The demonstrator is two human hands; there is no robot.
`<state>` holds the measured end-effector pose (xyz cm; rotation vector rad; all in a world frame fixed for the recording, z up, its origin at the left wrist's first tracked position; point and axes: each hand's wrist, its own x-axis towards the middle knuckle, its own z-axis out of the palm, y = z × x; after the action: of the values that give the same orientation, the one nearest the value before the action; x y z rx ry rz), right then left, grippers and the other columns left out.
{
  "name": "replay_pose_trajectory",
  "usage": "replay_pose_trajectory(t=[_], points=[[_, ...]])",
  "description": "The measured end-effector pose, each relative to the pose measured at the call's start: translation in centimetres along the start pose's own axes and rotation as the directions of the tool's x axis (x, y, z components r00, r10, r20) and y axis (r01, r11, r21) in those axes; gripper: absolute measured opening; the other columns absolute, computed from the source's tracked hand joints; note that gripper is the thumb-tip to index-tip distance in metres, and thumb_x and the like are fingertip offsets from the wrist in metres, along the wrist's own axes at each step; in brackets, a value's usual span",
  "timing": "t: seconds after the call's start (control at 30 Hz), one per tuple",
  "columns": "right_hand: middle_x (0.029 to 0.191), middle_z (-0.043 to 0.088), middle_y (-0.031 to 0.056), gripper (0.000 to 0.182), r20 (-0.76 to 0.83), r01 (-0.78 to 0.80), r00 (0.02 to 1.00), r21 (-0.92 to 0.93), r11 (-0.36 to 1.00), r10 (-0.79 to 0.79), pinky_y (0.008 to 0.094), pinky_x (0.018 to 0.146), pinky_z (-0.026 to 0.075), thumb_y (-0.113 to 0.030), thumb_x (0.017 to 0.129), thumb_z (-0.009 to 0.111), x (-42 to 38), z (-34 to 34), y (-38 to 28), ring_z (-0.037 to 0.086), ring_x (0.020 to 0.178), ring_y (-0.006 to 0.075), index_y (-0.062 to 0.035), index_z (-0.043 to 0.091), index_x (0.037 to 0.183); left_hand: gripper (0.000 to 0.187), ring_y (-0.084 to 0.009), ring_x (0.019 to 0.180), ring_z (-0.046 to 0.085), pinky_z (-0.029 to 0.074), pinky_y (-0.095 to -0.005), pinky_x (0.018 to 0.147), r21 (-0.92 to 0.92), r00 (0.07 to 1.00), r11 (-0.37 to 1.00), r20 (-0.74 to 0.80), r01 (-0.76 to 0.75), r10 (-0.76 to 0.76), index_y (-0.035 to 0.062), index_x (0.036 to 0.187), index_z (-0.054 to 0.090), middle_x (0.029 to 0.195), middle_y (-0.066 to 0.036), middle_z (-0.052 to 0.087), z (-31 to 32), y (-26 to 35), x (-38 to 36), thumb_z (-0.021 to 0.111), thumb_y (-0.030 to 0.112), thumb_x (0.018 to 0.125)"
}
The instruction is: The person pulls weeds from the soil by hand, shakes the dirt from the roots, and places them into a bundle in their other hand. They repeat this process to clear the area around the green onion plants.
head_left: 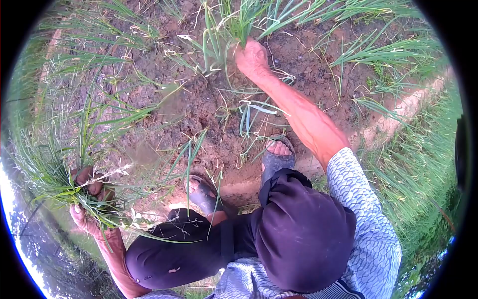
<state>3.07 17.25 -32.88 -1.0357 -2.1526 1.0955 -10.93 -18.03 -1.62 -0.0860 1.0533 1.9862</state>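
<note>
My left hand [88, 215], low on the left beside my knee, has its fingers wrapped round a thick bunch of pulled grass [55, 177]. Long blades and a pale seed head stick out of the bunch on both sides. With my arm stretched forward, my right hand [252, 59] is closed round the base of a green grass tuft [242, 25] near the soil. Its fingertips are partly hidden. Just left of that hand stand the tubular leaves of an onion plant [211, 47]. Bent onion leaves [254, 108] lie nearer to my feet.
Rows of onion plants [383, 52] grow on damp brown soil [199, 109], with leaves leaning over. My sandalled feet [279, 158] stand at the plot's near edge by a low earth ridge [393, 122]. Dense grass [413, 169] grows to the right.
</note>
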Motion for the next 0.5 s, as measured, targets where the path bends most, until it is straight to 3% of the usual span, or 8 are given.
replay_pose_trajectory(t=[0.1, 0.2, 0.23, 0.33, 0.37, 0.47, 0.5], points=[[0.075, 0.063, 0.0259, 0.027, 0.002, -0.234, 0.971, -0.159, 0.959, 0.237, 0.0474, 0.065, 0.052, -0.019, 0.081, 0.060, 0.2, -0.1, -2.8, 0.064, 0.072, 0.0413, 0.0049, 0.057, 0.094, 0.065, -0.0162, 0.082, 0.043, 0.041, -0.0277, 0.061, 0.001, 0.998, 0.999, 0.032, -0.049, 0.049, 0.0047, 0.129, 0.043, 0.106, -0.007, 0.049, 1.1, -0.9, 0.6, 0.071, 0.005, 0.070], [0.073, 0.063, 0.0264, 0.030, -0.136, -0.275, 0.953, -0.002, 0.962, 0.272, 0.0456, 0.069, 0.052, -0.020, 0.080, 0.062, 0.7, 1.7, -2.0, 0.065, 0.074, 0.0416, 0.0067, 0.055, 0.091, 0.065, -0.0160, 0.080, 0.042, 0.041, -0.0268, 0.060, 0.014, 1.000, 1.000, 0.003, 0.008, -0.008, 0.0058, 0.128, 0.044, 0.103, -0.007, 0.048, 0.9, -0.4, 0.2, 0.072, 0.005, 0.069], [0.080, 0.064, 0.0270, 0.031, -0.096, -0.389, 0.918, -0.028, 0.921, 0.385, 0.0439, 0.076, 0.052, -0.019, 0.080, 0.063, 1.2, 1.3, -2.5, 0.066, 0.081, 0.0400, 0.0064, 0.055, 0.095, 0.066, -0.0163, 0.080, 0.043, 0.041, -0.0271, 0.061, 0.022, 1.000, 1.000, 0.002, -0.013, 0.013, 0.0040, 0.129, 0.043, 0.103, -0.008, 0.048, 1.1, -0.3, 0.1, 0.072, 0.005, 0.069], [0.090, 0.064, 0.0273, 0.035, -0.089, -0.573, 0.812, 0.061, 0.817, 0.577, 0.0431, 0.081, 0.051, -0.019, 0.079, 0.063, 2.3, 1.1, -4.0, 0.065, 0.089, 0.0386, 0.0067, 0.053, 0.101, 0.070, -0.0172, 0.081, 0.044, 0.043, -0.0279, 0.061, 0.044, 0.997, 0.996, -0.002, -0.074, 0.074, -0.0012, 0.131, 0.040, 0.104, -0.009, 0.048, 0.8, -0.5, 0.0, 0.072, 0.005, 0.069], [0.098, 0.063, 0.0258, 0.039, -0.034, -0.578, 0.813, 0.080, 0.812, 0.582, 0.0420, 0.085, 0.050, -0.019, 0.080, 0.063, 2.9, 1.3, -3.4, 0.064, 0.095, 0.0378, 0.0072, 0.052, 0.106, 0.068, -0.0171, 0.081, 0.044, 0.043, -0.0289, 0.062, 0.012, 1.000, 1.000, -0.016, -0.021, 0.021, 0.0009, 0.129, 0.041, 0.104, -0.009, 0.048, 0.4, -0.1, -0.1, 0.072, 0.005, 0.069], [0.098, 0.064, 0.0233, 0.040, 0.021, -0.600, 0.799, -0.039, 0.799, 0.601, 0.0406, 0.086, 0.051, -0.019, 0.079, 0.064, 4.3, 2.1, -3.3, 0.064, 0.095, 0.0375, 0.0063, 0.053, 0.108, 0.065, -0.0164, 0.080, 0.043, 0.042, -0.0292, 0.061, -0.013, 0.999, 1.000, -0.048, -0.023, 0.023, 0.0066, 0.126, 0.042, 0.104, -0.009, 0.048, 0.7, -0.4, 0.0, 0.072, 0.004, 0.068], [0.099, 0.065, 0.0217, 0.038, -0.008, -0.576, 0.817, -0.072, 0.814, 0.577, 0.0390, 0.084, 0.052, -0.020, 0.079, 0.064, 4.4, 2.1, -3.8, 0.065, 0.094, 0.0352, 0.0043, 0.054, 0.108, 0.065, -0.0158, 0.078, 0.043, 0.041, -0.0290, 0.060, -0.019, 0.999, 0.999, 0.020, -0.030, 0.030, 0.0059, 0.126, 0.042, 0.104, -0.008, 0.048, 1.0, -0.6, 0.3, 0.072, 0.003, 0.068]])
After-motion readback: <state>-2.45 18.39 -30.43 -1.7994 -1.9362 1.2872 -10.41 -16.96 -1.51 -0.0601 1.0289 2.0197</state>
